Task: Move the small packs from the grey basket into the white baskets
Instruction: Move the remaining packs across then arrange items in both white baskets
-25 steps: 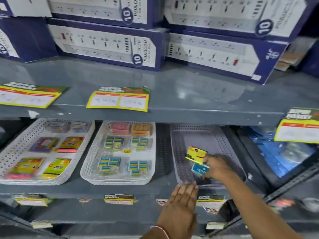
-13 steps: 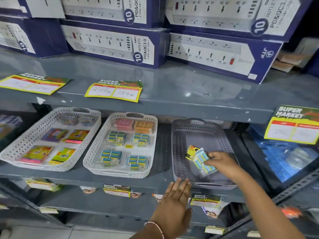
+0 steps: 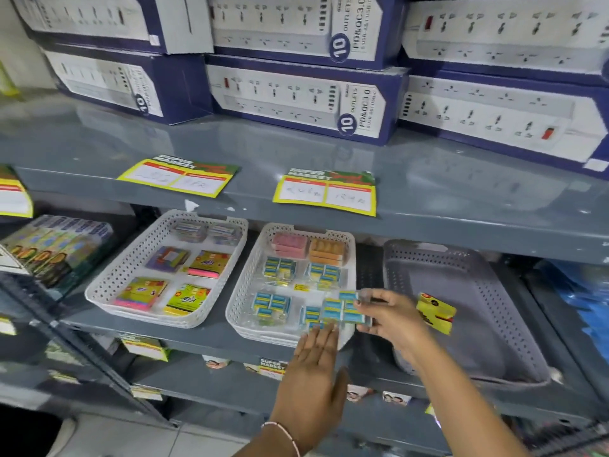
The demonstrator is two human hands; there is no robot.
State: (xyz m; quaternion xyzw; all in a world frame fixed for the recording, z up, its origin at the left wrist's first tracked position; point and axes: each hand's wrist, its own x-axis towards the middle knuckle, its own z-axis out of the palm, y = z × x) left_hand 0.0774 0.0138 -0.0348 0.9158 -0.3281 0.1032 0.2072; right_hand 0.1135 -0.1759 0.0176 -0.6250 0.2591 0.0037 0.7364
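Grey metal shelf (image 3: 428,206) carries three baskets in a row under the boxed power strips (image 3: 296,97). Far white basket (image 3: 108,285) sits well left of the grip, near white basket (image 3: 244,298) directly under and left of it, grey basket (image 3: 501,311) just right of it, behind the wrist.

Step in hand, as a judgement: transfer, mid-carry into placement. Right hand (image 3: 392,316) is clenched on a blue-and-white pack (image 3: 342,311), fingers pinching its right end, pack sticking out leftward over the near white basket's front right corner. Whether the pack touches the packs below it, cannot tell.

Left hand (image 3: 313,367) is flat, fingers together, gripping nothing, just below the grip at the basket's front rim; fingertips near the held pack, contact unclear.

Yellow pack (image 3: 435,313) lies in the grey basket just right of the grip, behind the hand, blurred.

Next move probably calls for lowering the blue pack flat beside the matching blue packs (image 3: 272,305) left of the grip, letting go, then reaching back right for the yellow one.
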